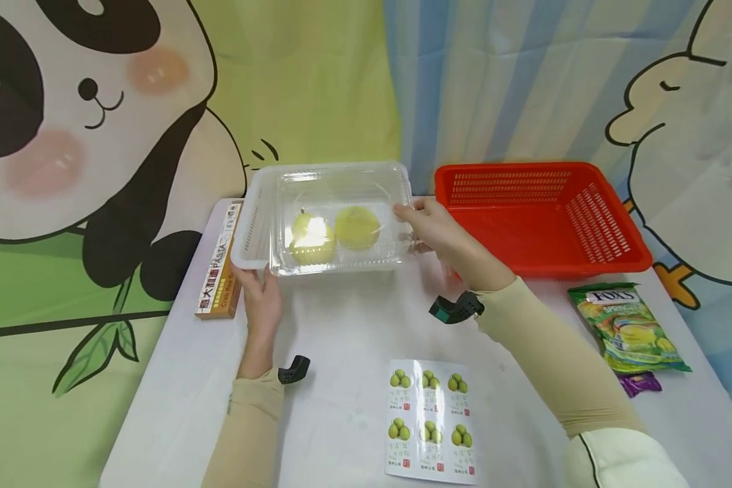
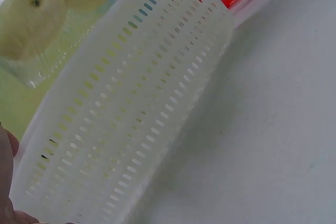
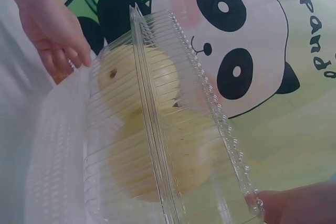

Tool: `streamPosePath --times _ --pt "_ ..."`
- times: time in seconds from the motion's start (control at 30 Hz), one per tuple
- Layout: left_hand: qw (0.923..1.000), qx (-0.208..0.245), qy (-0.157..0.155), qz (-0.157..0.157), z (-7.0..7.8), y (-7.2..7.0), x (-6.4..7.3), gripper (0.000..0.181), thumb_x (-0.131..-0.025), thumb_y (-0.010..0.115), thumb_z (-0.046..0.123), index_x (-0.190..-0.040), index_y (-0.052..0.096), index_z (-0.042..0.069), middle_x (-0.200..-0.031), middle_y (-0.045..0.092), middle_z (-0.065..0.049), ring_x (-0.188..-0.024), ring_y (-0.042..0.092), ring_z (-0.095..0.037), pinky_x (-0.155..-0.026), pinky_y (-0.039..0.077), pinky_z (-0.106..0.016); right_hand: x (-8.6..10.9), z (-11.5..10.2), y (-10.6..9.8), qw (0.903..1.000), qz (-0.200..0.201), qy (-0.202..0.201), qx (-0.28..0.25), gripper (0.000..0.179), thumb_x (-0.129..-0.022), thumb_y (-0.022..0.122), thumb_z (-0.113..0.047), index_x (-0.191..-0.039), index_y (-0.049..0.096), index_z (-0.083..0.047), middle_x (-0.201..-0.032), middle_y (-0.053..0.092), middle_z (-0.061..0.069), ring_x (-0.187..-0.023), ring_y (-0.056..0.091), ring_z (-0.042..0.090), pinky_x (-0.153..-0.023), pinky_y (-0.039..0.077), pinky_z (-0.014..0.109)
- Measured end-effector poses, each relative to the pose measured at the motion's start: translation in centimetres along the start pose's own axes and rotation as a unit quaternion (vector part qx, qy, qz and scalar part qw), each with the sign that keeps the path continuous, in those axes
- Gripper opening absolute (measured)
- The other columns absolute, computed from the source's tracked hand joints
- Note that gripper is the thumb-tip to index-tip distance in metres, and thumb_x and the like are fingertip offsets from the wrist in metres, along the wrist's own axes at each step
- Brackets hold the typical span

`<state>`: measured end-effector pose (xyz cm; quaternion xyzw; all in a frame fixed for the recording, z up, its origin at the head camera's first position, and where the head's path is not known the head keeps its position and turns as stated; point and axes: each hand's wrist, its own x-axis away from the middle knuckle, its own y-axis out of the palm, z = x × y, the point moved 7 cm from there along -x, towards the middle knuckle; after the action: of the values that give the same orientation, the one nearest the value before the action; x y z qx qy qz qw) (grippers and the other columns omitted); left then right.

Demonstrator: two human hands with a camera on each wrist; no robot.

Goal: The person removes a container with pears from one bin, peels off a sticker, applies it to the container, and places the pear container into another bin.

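My left hand (image 1: 262, 303) grips the front left rim of a white plastic basket (image 1: 253, 229), whose slotted side fills the left wrist view. Over the basket lies a clear plastic box (image 1: 335, 186) with its lid down. Inside the box are two yellow-green pears (image 1: 357, 228), side by side. My right hand (image 1: 436, 229) holds the box's right end, thumb (image 3: 289, 203) on the lid's edge; its other fingers are partly hidden behind the box. In the head view, the box covers most of the basket's inside.
A red basket (image 1: 539, 264) stands at the back right. Near the right edge lie a green Fox's candy bag (image 1: 631, 329) and a purple wrapped sweet (image 1: 639, 384). A pasta box (image 1: 221, 271) is at the left edge. A sheet of fruit stickers (image 1: 430, 421) lies at the front.
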<state>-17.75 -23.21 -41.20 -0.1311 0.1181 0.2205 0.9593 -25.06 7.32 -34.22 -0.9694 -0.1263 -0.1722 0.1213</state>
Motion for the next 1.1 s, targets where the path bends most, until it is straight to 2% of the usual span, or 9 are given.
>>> streamPosePath --times 0.07,0.2,0.37,0.4,0.47,0.57,0.63,0.9,1.1 --pt "0.9999 0.002 -0.011 0.003 -0.2 -0.2 0.1 0.065 -0.102 0.043 0.009 -0.153 0.003 0.005 -0.158 0.017 -0.019 -0.145 0.013 -0.029 -0.116 0.011 -0.039 0.7 0.4 -0.3 1.0 -0.001 -0.006 -0.004 0.051 -0.099 0.056 -0.04 -0.133 0.039 -0.007 -0.128 0.047 0.012 -0.112 0.05 0.032 -0.088 0.05 0.043" --pt "1.0 0.003 -0.005 0.008 -0.2 -0.3 0.2 0.064 -0.101 0.043 0.008 -0.152 0.004 0.003 -0.157 0.019 -0.021 -0.145 0.013 -0.029 -0.116 0.009 -0.037 1.9 1.2 -1.0 1.0 0.004 -0.006 0.007 0.056 -0.098 0.056 -0.04 -0.135 0.036 -0.002 -0.127 0.046 0.014 -0.106 0.052 0.031 -0.086 0.049 0.041" --pt "0.9996 0.02 0.017 0.005 -0.3 -0.4 -0.2 0.063 -0.1 0.042 0.005 -0.152 0.007 0.004 -0.158 0.019 -0.017 -0.146 0.011 -0.025 -0.115 0.007 -0.032 3.3 2.3 -2.1 0.9986 0.007 -0.005 0.053 0.063 -0.097 0.056 -0.045 -0.138 0.034 -0.002 -0.12 0.047 0.016 -0.086 0.053 0.027 -0.069 0.045 0.033" --pt "0.9995 0.025 0.018 0.003 -0.4 -0.4 -0.3 0.063 -0.1 0.041 0.005 -0.152 0.007 0.005 -0.158 0.018 -0.016 -0.146 0.01 -0.024 -0.115 0.006 -0.032 3.6 2.5 -2.3 0.9983 0.006 -0.005 0.057 0.064 -0.097 0.056 -0.046 -0.138 0.034 -0.002 -0.119 0.047 0.015 -0.085 0.053 0.027 -0.068 0.045 0.032" --pt "0.9997 0.02 0.017 0.0 -0.4 -0.4 -0.3 0.063 -0.1 0.041 0.005 -0.153 0.006 0.006 -0.158 0.018 -0.015 -0.146 0.01 -0.024 -0.115 0.007 -0.031 4.2 2.9 -2.6 0.9977 0.002 -0.008 0.067 0.065 -0.097 0.055 -0.046 -0.138 0.033 -0.001 -0.119 0.047 0.016 -0.089 0.051 0.027 -0.072 0.047 0.033" --pt "0.9998 0.005 0.017 -0.002 -0.2 -0.3 -0.3 0.063 -0.101 0.041 0.006 -0.154 0.006 0.005 -0.158 0.02 -0.013 -0.146 0.012 -0.028 -0.115 0.011 -0.03 5.1 3.6 -2.9 0.9982 -0.009 -0.02 0.056 0.067 -0.098 0.055 -0.043 -0.14 0.03 0.003 -0.127 0.044 0.019 -0.106 0.048 0.031 -0.087 0.048 0.04" --pt "0.9998 -0.004 0.018 -0.004 -0.1 -0.2 -0.2 0.063 -0.102 0.041 0.007 -0.154 0.005 0.006 -0.158 0.02 -0.011 -0.146 0.013 -0.029 -0.114 0.014 -0.03 5.7 4.2 -3.1 0.9983 -0.01 -0.025 0.053 0.069 -0.098 0.055 -0.043 -0.141 0.028 0.004 -0.131 0.042 0.021 -0.114 0.045 0.034 -0.092 0.047 0.045" --pt "0.9995 0.007 0.027 -0.012 -0.7 0.3 -0.4 0.062 -0.102 0.041 0.007 -0.153 0.006 0.005 -0.157 0.019 -0.016 -0.146 0.011 -0.027 -0.114 0.013 -0.029 8.1 7.2 -3.9 0.9982 -0.015 -0.037 0.045 0.066 -0.099 0.054 -0.041 -0.14 0.029 0.005 -0.128 0.047 0.025 -0.106 0.052 0.036 -0.081 0.05 0.038" --pt "0.9998 0.006 0.011 -0.017 -0.9 0.6 -0.2 0.062 -0.103 0.041 0.009 -0.153 0.006 0.006 -0.158 0.017 -0.016 -0.146 0.011 -0.025 -0.115 0.014 -0.032 9.7 9.0 -4.4 0.9983 -0.007 -0.036 0.045 0.064 -0.1 0.052 -0.04 -0.14 0.029 0.005 -0.127 0.046 0.024 -0.105 0.053 0.038 -0.078 0.049 0.038"
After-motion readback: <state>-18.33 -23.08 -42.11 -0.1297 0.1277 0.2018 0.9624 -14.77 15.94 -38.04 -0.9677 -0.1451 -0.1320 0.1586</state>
